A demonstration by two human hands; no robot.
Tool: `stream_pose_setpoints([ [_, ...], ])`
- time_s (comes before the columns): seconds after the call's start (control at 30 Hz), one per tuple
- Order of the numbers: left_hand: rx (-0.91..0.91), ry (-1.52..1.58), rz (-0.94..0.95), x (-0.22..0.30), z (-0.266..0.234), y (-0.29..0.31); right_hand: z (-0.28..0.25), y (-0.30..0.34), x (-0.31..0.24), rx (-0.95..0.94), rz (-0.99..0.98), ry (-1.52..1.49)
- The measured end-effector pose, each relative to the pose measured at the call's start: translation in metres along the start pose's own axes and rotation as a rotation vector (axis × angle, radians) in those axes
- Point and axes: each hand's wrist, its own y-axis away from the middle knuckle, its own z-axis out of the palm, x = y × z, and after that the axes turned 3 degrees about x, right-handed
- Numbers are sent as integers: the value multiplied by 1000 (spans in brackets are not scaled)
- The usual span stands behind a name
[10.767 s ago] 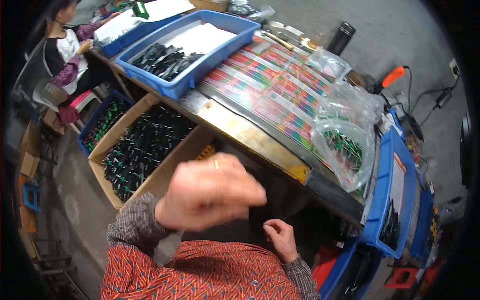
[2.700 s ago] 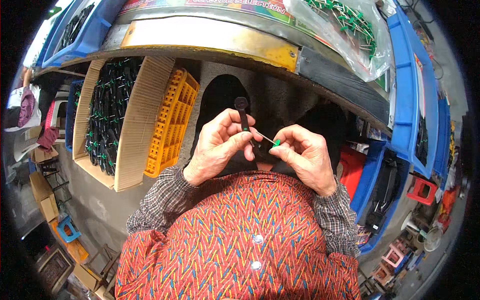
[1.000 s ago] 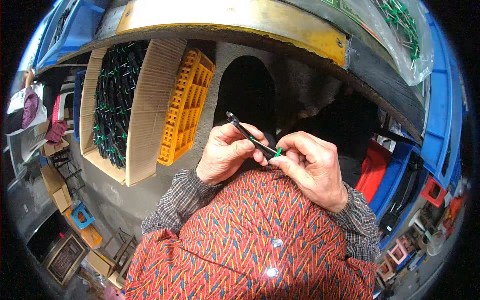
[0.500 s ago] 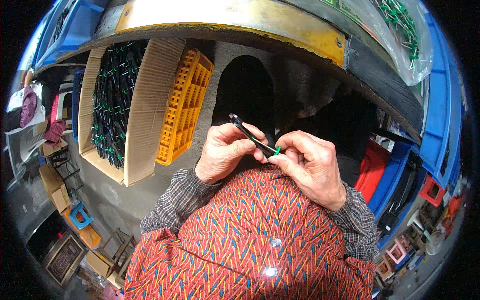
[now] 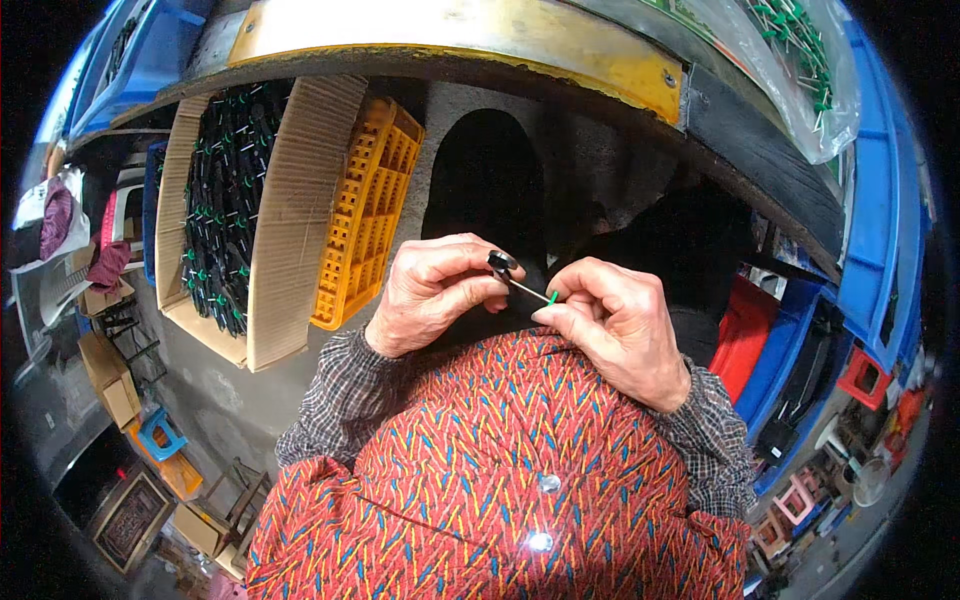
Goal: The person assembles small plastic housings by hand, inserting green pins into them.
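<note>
Slanting up-left from its green end (image 5: 553, 298), thin pin (image 5: 528, 290) pinched by right hand (image 5: 622, 325), black piece (image 5: 503, 261) gripped by left hand (image 5: 430, 293)

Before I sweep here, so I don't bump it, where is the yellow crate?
The yellow crate is left of centre in the head view, just right of the cardboard box, with the left hand to its lower right.
</note>
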Motion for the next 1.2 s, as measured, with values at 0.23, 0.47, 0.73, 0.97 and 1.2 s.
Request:
stream_pose_setpoints([
  [0.23, -14, 117, -150, 1, 4, 1, 2, 0, 2, 65, -280, 353],
  [0.47, -24, 47, -123, 3, 4, 0, 0, 0, 1, 51, -191, 291],
  [0.73, -22, -223, 40, -1, 5, -3, -6, -2, 4, -83, 57, 103],
  [0.97, -45, -168, 13, -2, 6, -4, -4, -1, 0, 14, -78, 258],
  [1.2, -41, -197, 15, -3, 6, -6, -8, -4, 6, -56, 13, 168],
])
